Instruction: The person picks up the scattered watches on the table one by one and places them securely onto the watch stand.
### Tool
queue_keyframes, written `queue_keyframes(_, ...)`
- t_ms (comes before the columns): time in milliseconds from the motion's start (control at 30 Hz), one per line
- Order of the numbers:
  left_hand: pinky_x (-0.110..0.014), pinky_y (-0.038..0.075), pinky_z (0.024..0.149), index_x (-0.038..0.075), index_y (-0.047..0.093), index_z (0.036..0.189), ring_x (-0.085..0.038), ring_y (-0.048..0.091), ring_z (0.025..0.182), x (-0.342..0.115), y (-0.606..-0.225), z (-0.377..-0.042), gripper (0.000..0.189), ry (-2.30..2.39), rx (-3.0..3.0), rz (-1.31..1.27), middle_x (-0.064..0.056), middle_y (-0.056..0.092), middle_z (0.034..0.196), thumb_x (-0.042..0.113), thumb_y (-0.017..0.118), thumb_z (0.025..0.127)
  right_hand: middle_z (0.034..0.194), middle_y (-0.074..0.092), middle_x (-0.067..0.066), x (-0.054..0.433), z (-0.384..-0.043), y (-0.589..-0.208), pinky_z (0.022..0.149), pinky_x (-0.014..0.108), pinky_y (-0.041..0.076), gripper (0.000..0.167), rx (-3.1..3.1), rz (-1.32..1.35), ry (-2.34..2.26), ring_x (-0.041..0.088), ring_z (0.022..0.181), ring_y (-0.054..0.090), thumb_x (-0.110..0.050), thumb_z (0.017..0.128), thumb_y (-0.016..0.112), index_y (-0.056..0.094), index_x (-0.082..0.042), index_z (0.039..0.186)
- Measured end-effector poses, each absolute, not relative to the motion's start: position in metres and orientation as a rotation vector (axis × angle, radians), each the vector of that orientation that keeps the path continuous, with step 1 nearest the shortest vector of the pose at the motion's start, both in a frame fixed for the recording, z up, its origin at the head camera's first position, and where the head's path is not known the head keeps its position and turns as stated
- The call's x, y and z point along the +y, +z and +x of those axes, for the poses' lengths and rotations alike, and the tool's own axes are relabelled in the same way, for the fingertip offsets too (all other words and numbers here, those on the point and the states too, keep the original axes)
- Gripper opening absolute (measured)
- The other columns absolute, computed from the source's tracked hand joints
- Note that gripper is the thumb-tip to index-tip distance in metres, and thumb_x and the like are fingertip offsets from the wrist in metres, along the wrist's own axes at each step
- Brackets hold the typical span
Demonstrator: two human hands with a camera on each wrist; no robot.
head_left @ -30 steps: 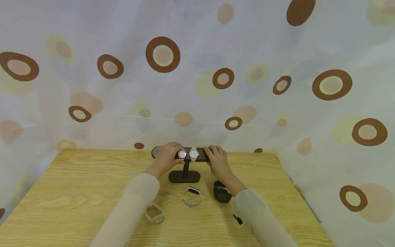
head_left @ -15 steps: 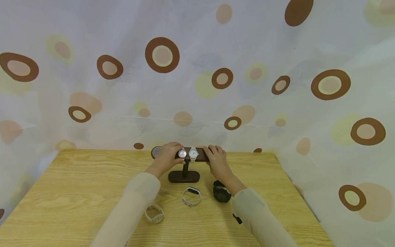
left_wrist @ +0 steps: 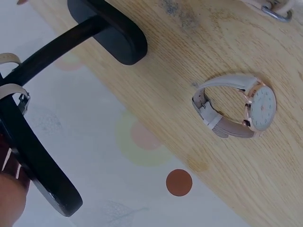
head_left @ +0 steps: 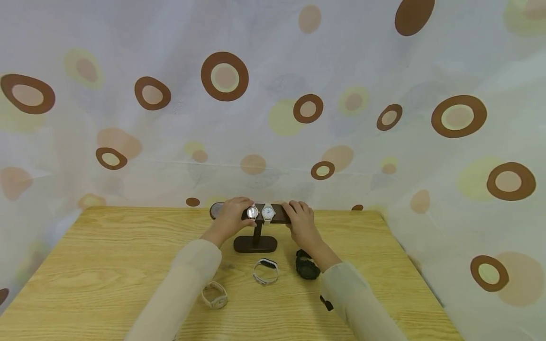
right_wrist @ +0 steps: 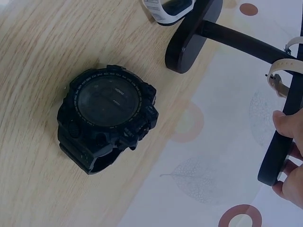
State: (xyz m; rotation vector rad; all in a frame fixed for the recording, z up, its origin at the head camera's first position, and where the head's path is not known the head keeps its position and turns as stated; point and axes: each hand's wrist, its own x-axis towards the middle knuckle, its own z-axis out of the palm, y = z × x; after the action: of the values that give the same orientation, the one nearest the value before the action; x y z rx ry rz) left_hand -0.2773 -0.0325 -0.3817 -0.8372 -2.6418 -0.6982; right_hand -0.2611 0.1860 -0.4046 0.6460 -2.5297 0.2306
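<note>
Both hands are at the crossbar of a dark watch stand [head_left: 255,244], which stands upright on the table. My left hand [head_left: 230,217] grips the bar left of centre, thumb in front and fingers over the top. Right beside its fingertips is a rose-gold-rimmed watch [head_left: 252,212] strapped round the bar. Next to that one, a white watch [head_left: 268,212] also encircles the bar. My right hand [head_left: 303,223] holds the bar's right end, with the thumb on one side and fingers curled round the other in the right wrist view. The left palm is mostly hidden.
On the wooden table [head_left: 128,265] lie a black sports watch [right_wrist: 109,106], a white fitness band [head_left: 265,271] and a beige watch [head_left: 214,295]. The left wrist view shows another rose-gold watch [left_wrist: 261,108] with a pale strap. A patterned sheet [head_left: 273,118] hangs behind the table.
</note>
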Motion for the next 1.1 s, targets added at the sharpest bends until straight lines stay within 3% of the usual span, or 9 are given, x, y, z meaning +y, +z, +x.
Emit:
queue_keyframes(600,-0.045,0.047,0.096,-0.005,0.060,0.117,-0.034,0.055,0.110,-0.046,-0.388,-0.271,0.061,-0.601,-2.583,-0.745,-0.018,0.062,0.114,0.027,0.080,0.069,0.111,0.056,0.019,0.189,-0.263,-0.411,0.090,0.054,0.045,0.051,-2.432,0.684,0.352,0.039,0.105,0.052,0.001,0.072,0.076,0.058,0.000,0.120)
queue_keyframes(1100,-0.050,0.047,0.093,-0.001,0.062,0.114,-0.034,0.057,0.107,-0.073,-0.391,-0.264,0.048,-0.527,-2.546,-0.693,-0.017,0.062,0.113,0.017,0.079,0.073,0.118,0.055,0.024,0.196,-0.257,-0.411,0.095,0.054,0.043,0.047,-2.418,0.693,0.415,0.040,0.111,0.050,0.003,0.074,0.074,0.059,0.000,0.118)
